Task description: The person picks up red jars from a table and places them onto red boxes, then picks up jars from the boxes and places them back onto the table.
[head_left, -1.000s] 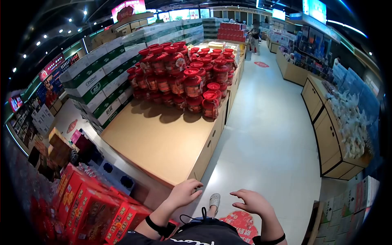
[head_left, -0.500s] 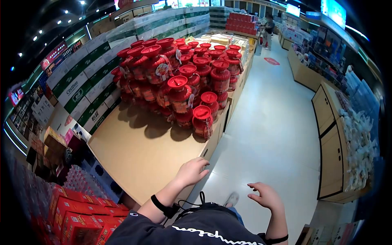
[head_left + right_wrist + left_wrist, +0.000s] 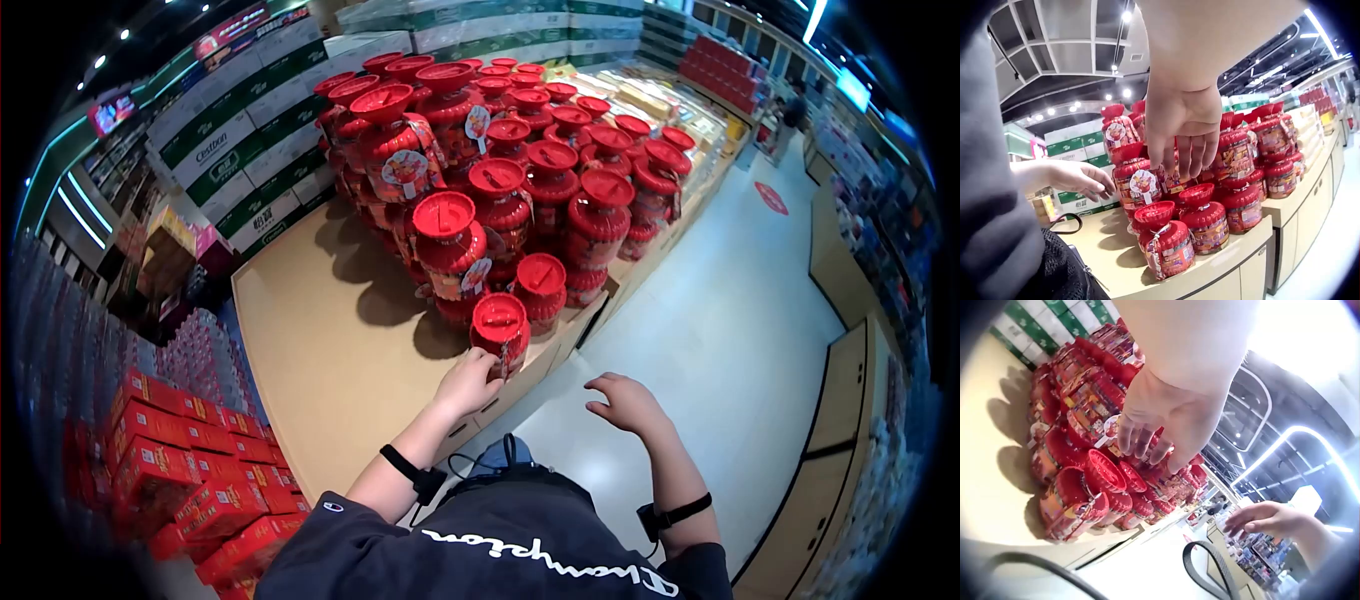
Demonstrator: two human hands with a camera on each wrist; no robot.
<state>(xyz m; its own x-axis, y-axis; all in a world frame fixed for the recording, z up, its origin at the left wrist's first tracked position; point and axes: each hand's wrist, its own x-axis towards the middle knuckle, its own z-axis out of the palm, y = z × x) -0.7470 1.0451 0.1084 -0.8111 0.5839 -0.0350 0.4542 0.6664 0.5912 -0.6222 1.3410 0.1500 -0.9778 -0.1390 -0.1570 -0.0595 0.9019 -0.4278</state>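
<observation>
Red-lidded jars are stacked on a wooden display table (image 3: 290,290). My left hand (image 3: 468,386) is beside the nearest jar (image 3: 500,325) in the head view, its fingers overlapping the jar's lower edge; the right wrist view shows a gap between that hand (image 3: 1079,178) and the front jar (image 3: 1171,247). In the left wrist view the left hand (image 3: 1169,415) has loosely bent fingers holding nothing. My right hand (image 3: 628,405) hovers over the aisle side of the table, fingers relaxed and empty; its fingers (image 3: 1194,153) hang down in the right wrist view.
White-and-green cartons (image 3: 225,150) stand behind the jars at the left. Red boxes (image 3: 170,450) are stacked at the lower left. A pale aisle floor (image 3: 700,330) runs along the right, with wooden cabinets (image 3: 840,390) beyond. A person (image 3: 790,125) stands far down the aisle.
The jars and table appear nearer, and the view has turned left. My left hand has come up beside the nearest jar; my right hand stays empty over the aisle side.
</observation>
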